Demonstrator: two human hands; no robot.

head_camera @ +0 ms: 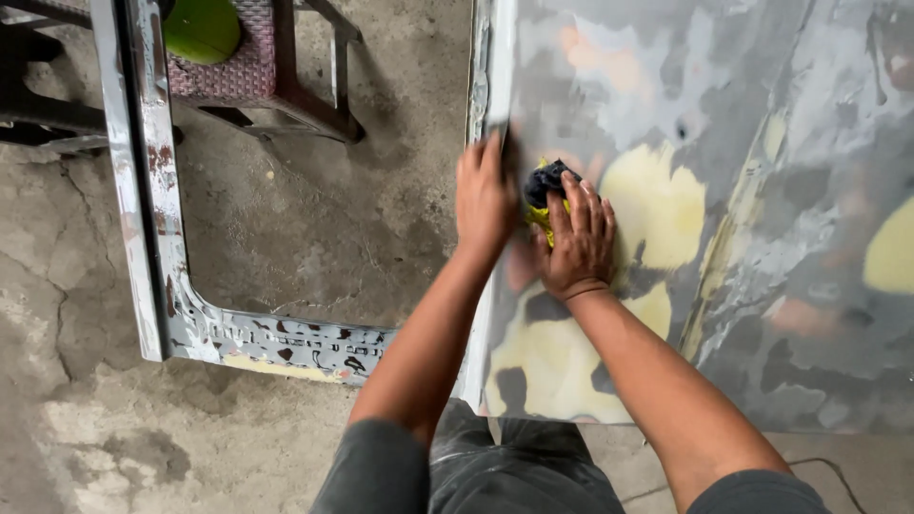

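Note:
A large car body panel (762, 190), grey with yellow filler patches and bare spots, lies flat in front of me. My right hand (577, 240) presses a dark and yellow sanding pad (546, 186) down on a yellow patch near the panel's left side. My left hand (484, 200) rests flat on the panel's left edge, right beside the pad, fingers together and pointing away from me. Most of the pad is hidden under my right fingers.
The panel's window frame (157, 238), worn and rust-spotted, extends left over a cracked concrete floor (286, 209). A brown woven stool (257, 67) with a green object (200, 29) on it stands at the top left. A thin cable (819, 466) lies at the bottom right.

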